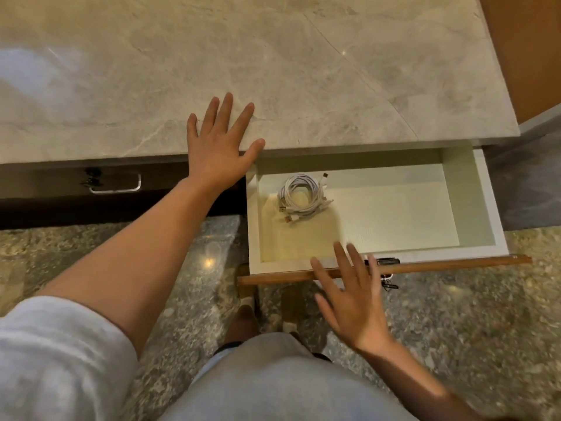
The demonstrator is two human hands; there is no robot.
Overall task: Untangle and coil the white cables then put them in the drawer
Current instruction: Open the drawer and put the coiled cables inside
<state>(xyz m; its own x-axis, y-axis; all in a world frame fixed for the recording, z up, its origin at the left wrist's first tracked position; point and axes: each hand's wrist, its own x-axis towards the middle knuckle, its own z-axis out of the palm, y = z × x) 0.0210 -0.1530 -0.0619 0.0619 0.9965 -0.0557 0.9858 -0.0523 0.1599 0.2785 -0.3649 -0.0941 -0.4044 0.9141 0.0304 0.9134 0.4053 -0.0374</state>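
The coiled white cables [302,196] lie on the floor of the open drawer [376,208], in its left part, at the centre right of the frame. The left hand [218,147] rests flat, fingers spread, on the marble worktop [273,71] edge. The right hand [352,299], fingers apart and holding nothing, is over the drawer's wooden front [440,265], near keys [385,273] hanging there.

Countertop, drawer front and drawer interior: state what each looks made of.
Countertop: polished stone or stone-look slab, grey-beige with veins and glossy reflections. Drawer front: wood or wood veneer, warm brown top edge. Drawer interior: white-painted or laminated board, smooth and matte. The coiled cables inside look sheathed in white plastic.
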